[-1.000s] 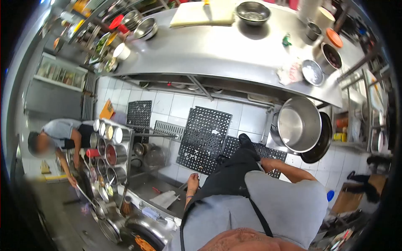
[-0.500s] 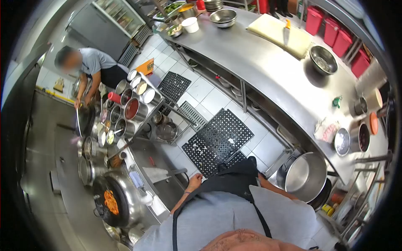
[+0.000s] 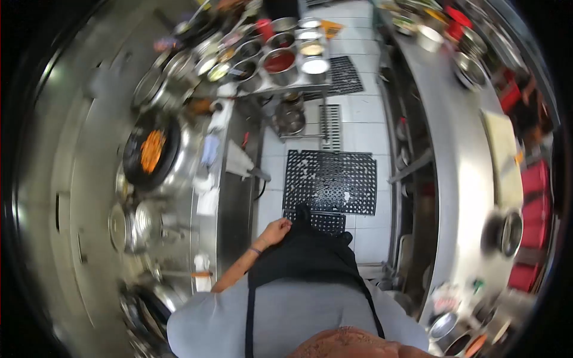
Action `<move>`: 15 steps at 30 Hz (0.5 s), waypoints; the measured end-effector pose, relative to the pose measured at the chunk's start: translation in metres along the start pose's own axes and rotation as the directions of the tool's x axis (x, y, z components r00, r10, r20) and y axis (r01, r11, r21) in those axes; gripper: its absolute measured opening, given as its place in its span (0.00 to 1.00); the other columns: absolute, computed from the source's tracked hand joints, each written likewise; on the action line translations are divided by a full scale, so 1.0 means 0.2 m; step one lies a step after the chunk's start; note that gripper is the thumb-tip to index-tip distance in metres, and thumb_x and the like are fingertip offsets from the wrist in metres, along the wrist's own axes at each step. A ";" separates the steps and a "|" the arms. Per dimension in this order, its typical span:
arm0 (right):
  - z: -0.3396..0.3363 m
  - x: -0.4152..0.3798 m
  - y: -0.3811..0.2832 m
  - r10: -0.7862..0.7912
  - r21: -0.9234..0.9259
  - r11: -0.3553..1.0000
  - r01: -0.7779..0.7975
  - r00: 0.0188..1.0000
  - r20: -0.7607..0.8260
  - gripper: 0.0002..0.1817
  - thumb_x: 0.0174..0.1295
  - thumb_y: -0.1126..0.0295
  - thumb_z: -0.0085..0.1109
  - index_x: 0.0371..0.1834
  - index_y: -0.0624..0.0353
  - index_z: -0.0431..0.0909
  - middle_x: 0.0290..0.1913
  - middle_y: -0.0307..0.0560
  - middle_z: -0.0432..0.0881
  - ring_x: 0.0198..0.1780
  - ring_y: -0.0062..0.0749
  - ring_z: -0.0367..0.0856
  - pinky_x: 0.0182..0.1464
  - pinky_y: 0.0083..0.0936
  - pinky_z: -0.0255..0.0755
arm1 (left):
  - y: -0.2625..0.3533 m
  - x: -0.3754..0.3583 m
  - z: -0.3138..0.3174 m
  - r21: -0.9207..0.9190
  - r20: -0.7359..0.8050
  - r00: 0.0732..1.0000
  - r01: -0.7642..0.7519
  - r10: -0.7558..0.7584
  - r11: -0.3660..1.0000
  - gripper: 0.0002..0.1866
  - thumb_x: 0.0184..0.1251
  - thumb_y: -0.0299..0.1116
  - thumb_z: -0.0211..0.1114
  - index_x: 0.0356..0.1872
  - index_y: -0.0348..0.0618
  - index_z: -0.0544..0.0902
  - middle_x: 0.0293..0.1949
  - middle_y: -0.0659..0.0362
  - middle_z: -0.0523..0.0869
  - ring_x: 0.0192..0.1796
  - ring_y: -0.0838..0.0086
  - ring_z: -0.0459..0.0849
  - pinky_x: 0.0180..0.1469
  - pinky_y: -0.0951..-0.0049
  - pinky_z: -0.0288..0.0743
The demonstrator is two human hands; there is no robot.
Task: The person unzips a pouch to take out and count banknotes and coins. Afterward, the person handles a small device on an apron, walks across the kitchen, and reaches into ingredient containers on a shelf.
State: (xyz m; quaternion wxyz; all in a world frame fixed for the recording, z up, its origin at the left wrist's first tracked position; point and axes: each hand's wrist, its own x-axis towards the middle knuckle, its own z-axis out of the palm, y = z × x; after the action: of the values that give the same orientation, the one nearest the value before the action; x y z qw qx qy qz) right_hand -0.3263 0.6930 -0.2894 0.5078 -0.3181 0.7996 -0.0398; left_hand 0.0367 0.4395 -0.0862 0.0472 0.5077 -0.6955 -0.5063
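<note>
My left hand (image 3: 276,231) hangs beside my black apron (image 3: 304,253), its fingers loosely curled in, with nothing visible in them. A band circles that wrist. My right hand is out of view, hidden beyond my body. To the left of my left hand runs a steel counter with white cloths (image 3: 208,201) along its edge. Beyond it, a black wok (image 3: 170,156) holds orange food (image 3: 153,151). My shoes are partly on a black perforated floor mat (image 3: 329,179).
Ahead on the left stands a rack of steel pots, one with red sauce (image 3: 279,60). A floor drain (image 3: 330,127) lies beyond the mat. Along the right runs a long steel table (image 3: 444,137) with a cutting board (image 3: 501,158), bowls and a white tub (image 3: 429,38).
My view has swung to the left, so the wok and stove sit higher and the steel table now runs along the right. The co-worker is mostly cut off at the top.
</note>
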 end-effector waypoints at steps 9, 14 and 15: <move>-0.47 0.06 -0.28 0.050 -0.207 0.973 -0.099 0.972 -0.228 0.18 0.64 0.57 0.55 0.35 0.65 0.78 0.37 0.58 0.83 0.40 0.46 0.82 0.43 0.46 0.71 | 0.20 0.29 -0.33 -0.158 -0.085 0.982 -0.181 0.169 0.971 0.13 0.71 0.32 0.61 0.50 0.35 0.82 0.43 0.49 0.87 0.47 0.60 0.86 0.52 0.65 0.79; -0.69 0.07 -0.58 -0.052 -0.293 0.951 -0.099 0.883 -0.467 0.20 0.64 0.56 0.55 0.30 0.65 0.79 0.33 0.58 0.84 0.36 0.46 0.82 0.40 0.47 0.71 | 0.11 0.33 -0.65 -0.193 -0.270 0.942 -0.255 0.198 0.948 0.10 0.70 0.29 0.61 0.47 0.36 0.81 0.44 0.49 0.85 0.47 0.59 0.85 0.52 0.63 0.79; -0.72 0.09 -0.66 -0.102 -0.316 0.945 -0.077 0.852 -0.514 0.20 0.64 0.56 0.55 0.30 0.66 0.79 0.33 0.58 0.84 0.36 0.46 0.82 0.39 0.47 0.72 | 0.08 0.32 -0.73 -0.182 -0.328 0.923 -0.270 0.200 0.945 0.10 0.70 0.29 0.60 0.47 0.36 0.81 0.44 0.49 0.85 0.47 0.59 0.85 0.51 0.63 0.79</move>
State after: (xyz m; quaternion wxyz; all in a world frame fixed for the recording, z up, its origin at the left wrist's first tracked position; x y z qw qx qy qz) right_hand -0.3903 0.5419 -0.1834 0.2111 -0.3798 0.9007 0.0044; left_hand 0.0799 0.2955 -0.0325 0.2716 0.4834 -0.6744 -0.4876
